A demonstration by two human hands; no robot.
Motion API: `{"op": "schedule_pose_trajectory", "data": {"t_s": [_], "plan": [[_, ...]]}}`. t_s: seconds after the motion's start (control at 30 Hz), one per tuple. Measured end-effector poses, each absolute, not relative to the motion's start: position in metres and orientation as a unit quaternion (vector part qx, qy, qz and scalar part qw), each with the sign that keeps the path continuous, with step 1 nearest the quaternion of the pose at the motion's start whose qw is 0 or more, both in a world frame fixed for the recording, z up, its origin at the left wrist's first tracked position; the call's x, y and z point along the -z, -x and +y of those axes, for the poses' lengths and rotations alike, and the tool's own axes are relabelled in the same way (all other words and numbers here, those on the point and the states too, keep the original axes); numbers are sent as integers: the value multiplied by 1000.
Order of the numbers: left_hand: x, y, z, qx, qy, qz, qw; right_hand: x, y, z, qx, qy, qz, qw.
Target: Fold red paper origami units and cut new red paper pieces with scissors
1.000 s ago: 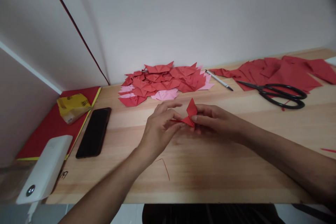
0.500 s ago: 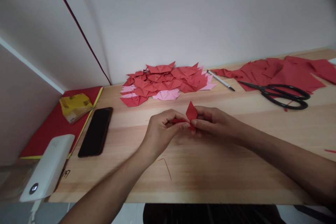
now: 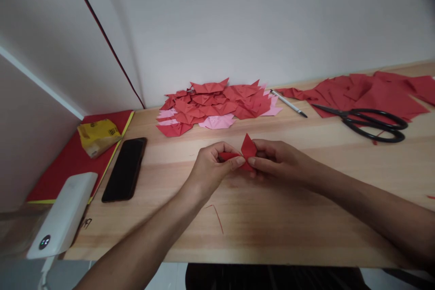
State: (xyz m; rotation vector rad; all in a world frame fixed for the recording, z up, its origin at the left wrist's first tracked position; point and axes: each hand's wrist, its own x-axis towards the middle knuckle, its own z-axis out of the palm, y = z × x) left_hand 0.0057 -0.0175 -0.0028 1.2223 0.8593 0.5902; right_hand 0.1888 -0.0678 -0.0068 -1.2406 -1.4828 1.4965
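Observation:
Between my two hands is a small piece of folded red paper (image 3: 248, 147), held just above the wooden table. One pointed, diamond-shaped flap of it stands upright. My left hand (image 3: 215, 164) pinches the paper's left part between thumb and fingers. On the other side, my right hand (image 3: 277, 158) grips the right part, its thumb pressed near the centre fold. The fingers hide some of the paper's underside. Behind the hands, a pile of red and pink folded paper pieces (image 3: 212, 108) lies against the wall.
Black-handled scissors (image 3: 374, 123) lie at right by red paper sheets (image 3: 370, 95). A pen (image 3: 288, 103) rests beside the pile. On the left are a phone (image 3: 124, 170), a white power bank (image 3: 64, 215) with a cable, and a yellow packet (image 3: 99, 137) on a red folder (image 3: 57, 174).
The red paper's left part has opened out a little and shows more of its surface between my hands. Both hands keep their grip, and the view has shifted slightly.

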Motion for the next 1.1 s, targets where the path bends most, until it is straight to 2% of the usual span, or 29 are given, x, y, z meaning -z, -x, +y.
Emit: {"op": "schedule_pose_trajectory", "data": {"t_s": [0.53,0.67,0.83,1.1], "plan": [[-2,-6,-13,-261,-611,370,649,3,-187,-68,-556,500,-569,343],[-2,-5,-13,-279,-590,383,653,5,-189,-68,-540,496,-586,345],[-4,-1,-11,-245,-577,364,689,5,-191,-68,-530,501,-593,343],[-1,-4,-14,-271,-575,391,666,5,-189,-69,-550,485,-592,334]]}}
